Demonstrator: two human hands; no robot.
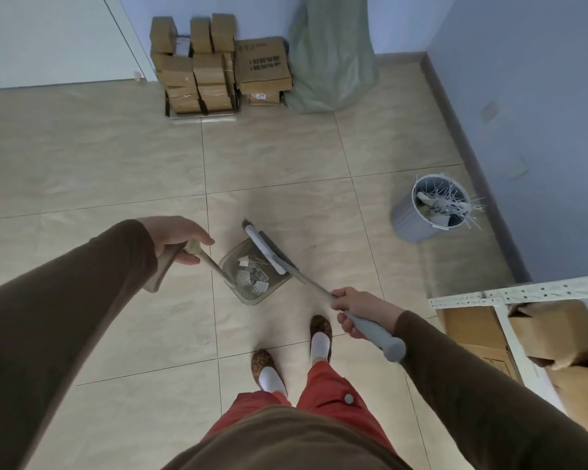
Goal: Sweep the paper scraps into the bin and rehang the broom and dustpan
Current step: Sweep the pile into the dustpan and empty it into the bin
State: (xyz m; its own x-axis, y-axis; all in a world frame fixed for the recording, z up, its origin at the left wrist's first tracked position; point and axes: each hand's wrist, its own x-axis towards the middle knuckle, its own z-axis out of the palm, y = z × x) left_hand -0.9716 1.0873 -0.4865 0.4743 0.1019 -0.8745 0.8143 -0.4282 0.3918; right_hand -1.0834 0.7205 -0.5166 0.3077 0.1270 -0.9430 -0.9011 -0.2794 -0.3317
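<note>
A beige dustpan (252, 293) rests on the tiled floor just ahead of my feet, with several white paper scraps (252, 274) inside it. My left hand (175, 237) grips the top of its long beige handle (214, 264). The broom head (269, 251), grey with a white edge, lies across the far lip of the pan. My right hand (357, 308) grips the broom's handle (377, 335) where the metal shaft meets the grey grip. A grey bin (418, 218) stands to the right by the wall, holding white strips and scraps.
Stacked cardboard boxes (218, 69) and a green sack (330, 62) stand against the far wall. A white metal shelf frame (523, 295) with cardboard boxes under it is at the right. The blue wall (540, 113) runs close behind the bin.
</note>
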